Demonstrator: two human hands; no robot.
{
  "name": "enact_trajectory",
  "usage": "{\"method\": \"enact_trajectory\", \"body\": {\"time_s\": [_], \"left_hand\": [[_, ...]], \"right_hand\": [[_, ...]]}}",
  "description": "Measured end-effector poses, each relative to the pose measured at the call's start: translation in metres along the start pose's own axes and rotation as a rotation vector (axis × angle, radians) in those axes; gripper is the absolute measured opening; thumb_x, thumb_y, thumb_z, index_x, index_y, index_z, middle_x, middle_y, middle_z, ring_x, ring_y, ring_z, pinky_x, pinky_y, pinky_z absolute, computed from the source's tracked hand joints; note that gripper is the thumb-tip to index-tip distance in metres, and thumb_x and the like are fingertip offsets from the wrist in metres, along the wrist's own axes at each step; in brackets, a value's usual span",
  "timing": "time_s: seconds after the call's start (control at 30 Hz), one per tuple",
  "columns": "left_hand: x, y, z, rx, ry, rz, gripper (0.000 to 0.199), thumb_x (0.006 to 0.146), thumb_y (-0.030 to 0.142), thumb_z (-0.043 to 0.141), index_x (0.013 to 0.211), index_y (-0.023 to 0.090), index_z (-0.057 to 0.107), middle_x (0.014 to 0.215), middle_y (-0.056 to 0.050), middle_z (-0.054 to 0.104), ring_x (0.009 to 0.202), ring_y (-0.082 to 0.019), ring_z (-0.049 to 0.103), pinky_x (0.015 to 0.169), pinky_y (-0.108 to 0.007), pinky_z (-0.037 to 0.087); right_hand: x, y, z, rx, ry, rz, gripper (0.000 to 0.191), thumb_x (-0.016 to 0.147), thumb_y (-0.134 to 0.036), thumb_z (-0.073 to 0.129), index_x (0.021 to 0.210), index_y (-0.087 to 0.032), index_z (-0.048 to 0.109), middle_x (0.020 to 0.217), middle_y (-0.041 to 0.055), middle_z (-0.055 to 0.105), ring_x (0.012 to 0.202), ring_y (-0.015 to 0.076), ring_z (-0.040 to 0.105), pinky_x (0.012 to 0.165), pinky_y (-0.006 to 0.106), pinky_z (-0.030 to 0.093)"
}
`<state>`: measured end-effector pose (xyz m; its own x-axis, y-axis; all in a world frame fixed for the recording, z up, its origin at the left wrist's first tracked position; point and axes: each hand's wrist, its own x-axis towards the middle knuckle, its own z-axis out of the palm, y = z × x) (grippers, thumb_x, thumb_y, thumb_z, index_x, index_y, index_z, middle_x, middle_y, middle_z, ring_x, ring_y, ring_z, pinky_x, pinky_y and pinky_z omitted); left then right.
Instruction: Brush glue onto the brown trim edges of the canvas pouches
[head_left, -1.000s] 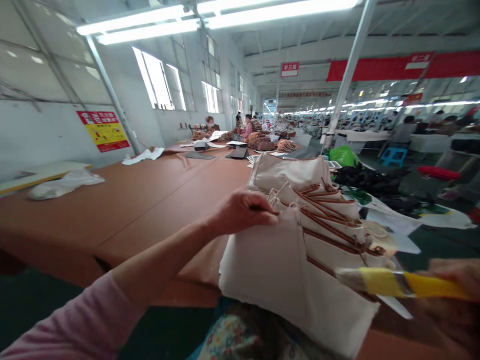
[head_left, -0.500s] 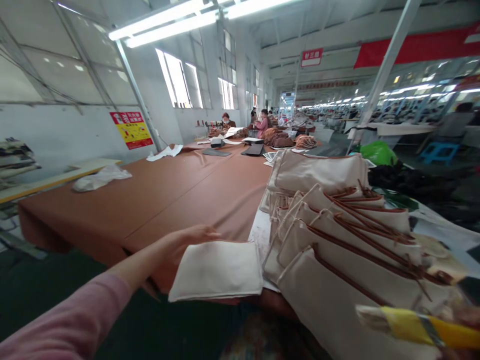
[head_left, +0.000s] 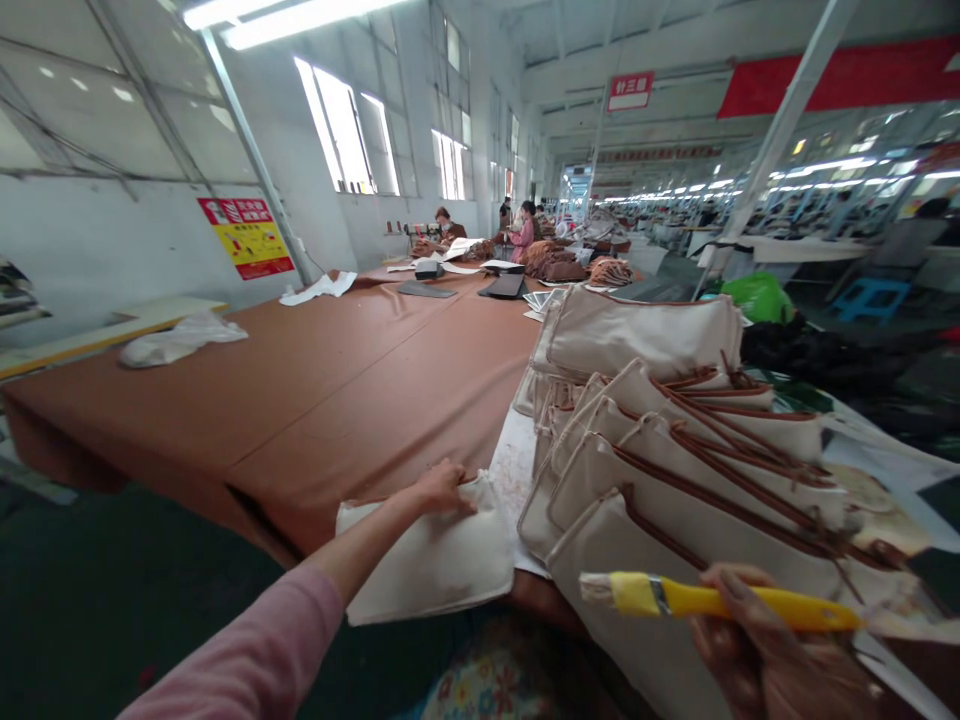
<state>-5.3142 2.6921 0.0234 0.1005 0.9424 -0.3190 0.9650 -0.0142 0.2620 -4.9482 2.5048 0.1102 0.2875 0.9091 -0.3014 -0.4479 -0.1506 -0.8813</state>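
Observation:
A cream fabric pouch (head_left: 431,565) lies at the near edge of the brown-covered table, its front part hanging past the edge. My left hand (head_left: 444,488) reaches across it, fingers closed at its top edge near the right corner. At lower right, my right hand (head_left: 772,640) is wrapped round a paintbrush (head_left: 682,598) with a yellow handle. Its pale bristles point left, in front of a row of cream pouches (head_left: 697,500) with brown-trimmed edges. These overlap one another, leaning on the right side of the table.
Brown sheet material (head_left: 375,390) covers the table. A white plastic bag (head_left: 184,338) lies on its left side; dark flat pieces (head_left: 504,285) rest farther back. To the right are a green bag (head_left: 757,298) and a blue stool (head_left: 874,298). People (head_left: 523,232) work at the far end.
My left hand has moved from the pouch's left side to its top edge near the right corner. My right hand has brought the brush leftward and more fully into view.

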Motion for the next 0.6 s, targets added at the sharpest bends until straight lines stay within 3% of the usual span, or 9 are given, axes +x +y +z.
{"method": "enact_trajectory", "body": {"time_s": [0.2,0.37,0.53,0.6], "left_hand": [[-0.026,-0.008,0.004,-0.213,0.015,0.087,0.05,0.07,0.057,0.069,0.099,0.017,0.061,0.098,-0.006,0.065,0.093,-0.025,0.061,0.077,-0.028,0.045],[-0.062,0.01,0.008,-0.426,0.013,0.156,0.057,0.095,0.062,0.027,0.091,0.015,0.059,0.08,-0.003,0.062,0.072,-0.018,0.06,0.062,-0.026,0.044],[-0.104,0.051,-0.005,-0.524,0.118,0.346,0.04,0.096,0.052,0.043,0.092,0.016,0.061,0.091,-0.003,0.061,0.087,-0.018,0.057,0.079,-0.026,0.044],[-0.12,0.069,-0.015,-0.535,0.163,0.466,0.036,0.097,0.046,0.045,0.087,0.016,0.062,0.087,-0.003,0.059,0.084,-0.016,0.055,0.078,-0.025,0.043]], "right_hand": [[0.0,-0.001,0.017,0.048,-0.005,-0.021,0.04,0.063,-0.042,0.086,0.085,-0.019,0.062,0.055,-0.0053,0.046,0.045,0.0055,0.037,0.037,0.013,0.03],[0.003,-0.001,0.023,0.086,-0.024,-0.037,0.038,0.065,-0.039,0.086,0.086,-0.017,0.063,0.054,-0.0051,0.045,0.046,0.0047,0.037,0.041,0.011,0.031],[0.001,-0.016,0.036,0.102,-0.065,-0.223,0.031,0.072,-0.038,0.081,0.081,-0.016,0.062,0.054,-0.005,0.044,0.046,0.0049,0.038,0.04,0.011,0.028],[-0.004,-0.023,0.044,0.08,-0.079,-0.259,0.03,0.074,-0.039,0.08,0.081,-0.017,0.062,0.055,-0.0049,0.045,0.048,0.0054,0.04,0.042,0.012,0.031]]}}
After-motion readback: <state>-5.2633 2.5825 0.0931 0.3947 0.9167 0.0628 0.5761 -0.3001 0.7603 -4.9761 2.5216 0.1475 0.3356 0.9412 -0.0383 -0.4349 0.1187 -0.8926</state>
